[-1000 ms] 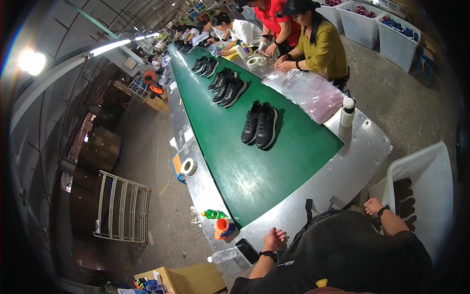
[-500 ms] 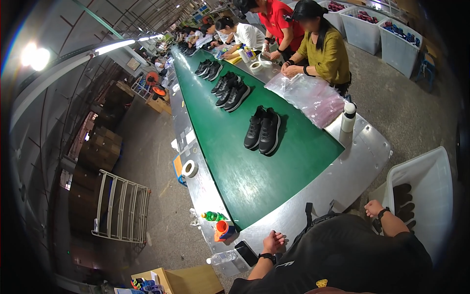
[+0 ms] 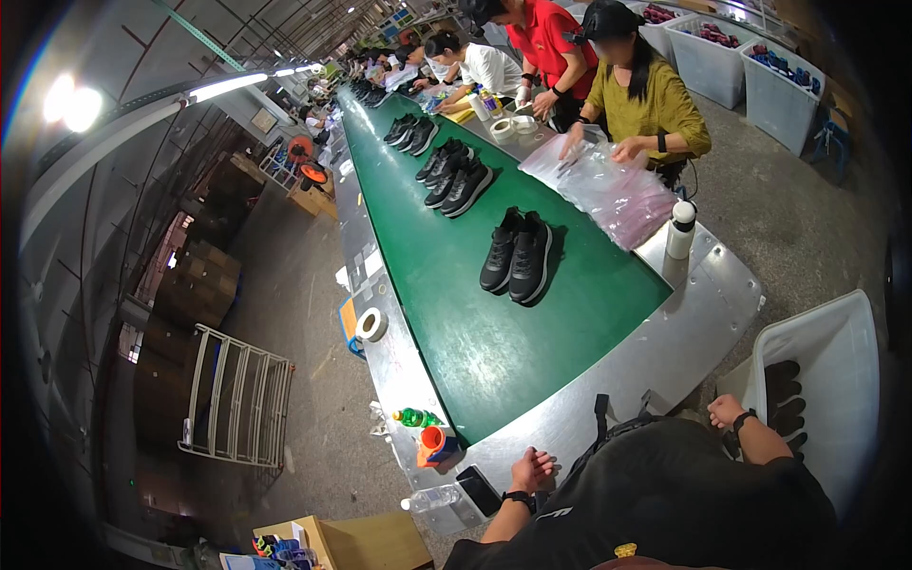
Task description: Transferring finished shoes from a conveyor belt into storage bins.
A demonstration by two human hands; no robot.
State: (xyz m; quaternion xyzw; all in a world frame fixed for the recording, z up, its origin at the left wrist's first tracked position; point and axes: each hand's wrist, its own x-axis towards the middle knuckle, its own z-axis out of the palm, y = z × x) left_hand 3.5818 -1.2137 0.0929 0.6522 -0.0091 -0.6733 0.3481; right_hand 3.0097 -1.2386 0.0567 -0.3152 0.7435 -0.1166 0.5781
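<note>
Shoes (image 3: pixel 516 255) nearer now than a second ago, carried along the green belt (image 3: pixel 494 351) toward the counter (image 3: pixel 655 342) end; reachable soon, by the look of it. Black pair, side by side, toes toward the wearer. Left hand (image 3: pixel 532 469) resting loosely curled on the counter edge beside a dark phone (image 3: pixel 480 490), holding nothing. Right hand (image 3: pixel 726 410) at the white bin (image 3: pixel 836 380) rim, empty, fingers bent.

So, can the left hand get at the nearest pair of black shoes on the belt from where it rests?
Probably not yet: the left hand rests at the metal edge, and the pair of black shoes lies far up the green belt, nothing between.
</note>
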